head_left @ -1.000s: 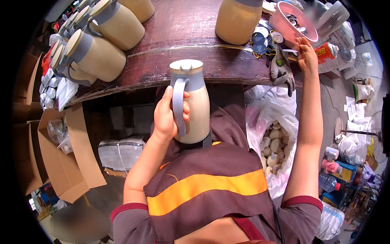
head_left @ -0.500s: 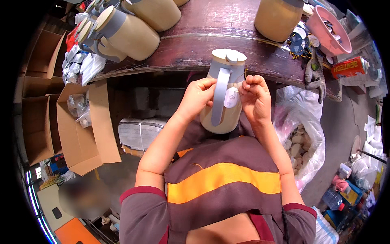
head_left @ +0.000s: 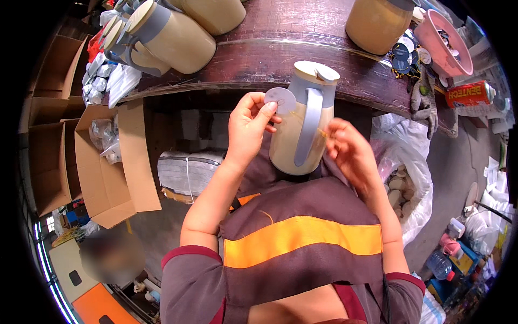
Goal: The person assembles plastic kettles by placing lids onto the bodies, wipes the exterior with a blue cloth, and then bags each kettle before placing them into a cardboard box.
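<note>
A beige jug (head_left: 286, 135) with a grey collar, a grey handle and a pale lid is propped upright at my lap, against the table's front edge. My left hand (head_left: 249, 127) is closed, pinching a round white hang tag (head_left: 280, 101) between thumb and fingers, left of the handle. On the other side of the handle, my right hand (head_left: 348, 148) pinches a thin yellow string (head_left: 322, 133). Its fingers are slightly blurred. Part of the string's path near the handle is hard to make out.
More beige jugs (head_left: 178, 46) stand at the table's left, another jug (head_left: 377, 27) at the right. Dark round tags (head_left: 402, 56), a pink basin (head_left: 445, 46), a glove (head_left: 423, 105) and a red can (head_left: 470, 94) lie rightward. Below are open cartons (head_left: 110, 183) and a plastic bag (head_left: 418, 178) of discs.
My left hand has left the handle area and now holds the tag, which was hanging right of the handle. My right hand has lowered with the string. The jug has shifted slightly right.
</note>
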{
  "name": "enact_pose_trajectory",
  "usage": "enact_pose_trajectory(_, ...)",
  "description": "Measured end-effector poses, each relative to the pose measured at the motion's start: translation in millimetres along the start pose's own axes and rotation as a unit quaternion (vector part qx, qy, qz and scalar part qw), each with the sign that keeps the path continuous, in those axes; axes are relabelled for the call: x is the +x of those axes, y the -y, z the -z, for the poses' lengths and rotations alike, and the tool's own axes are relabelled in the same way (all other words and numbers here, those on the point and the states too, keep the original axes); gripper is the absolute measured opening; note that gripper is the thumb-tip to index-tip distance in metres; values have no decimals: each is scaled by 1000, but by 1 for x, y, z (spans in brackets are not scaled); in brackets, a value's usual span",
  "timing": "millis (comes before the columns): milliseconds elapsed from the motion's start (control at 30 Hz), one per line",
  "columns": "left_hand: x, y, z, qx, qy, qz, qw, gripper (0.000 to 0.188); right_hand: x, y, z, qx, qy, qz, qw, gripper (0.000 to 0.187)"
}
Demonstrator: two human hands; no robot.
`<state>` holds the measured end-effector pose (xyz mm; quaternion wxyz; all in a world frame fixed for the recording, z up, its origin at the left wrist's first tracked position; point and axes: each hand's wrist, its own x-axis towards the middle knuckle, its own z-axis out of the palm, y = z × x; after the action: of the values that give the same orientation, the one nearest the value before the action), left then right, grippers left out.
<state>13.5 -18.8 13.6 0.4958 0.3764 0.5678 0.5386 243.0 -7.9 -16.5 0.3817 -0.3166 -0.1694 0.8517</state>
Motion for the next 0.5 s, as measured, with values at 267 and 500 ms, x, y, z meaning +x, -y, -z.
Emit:
enact_pose_trajectory(267,-7,10,-15,3,-10,-60,998,13,-23,27,-4,-68,205,-75,973,21)
enact_pose_trajectory(500,-9,-9,-16,324,80,-446,831,21,7,20,-60,-528,79,380,755,60)
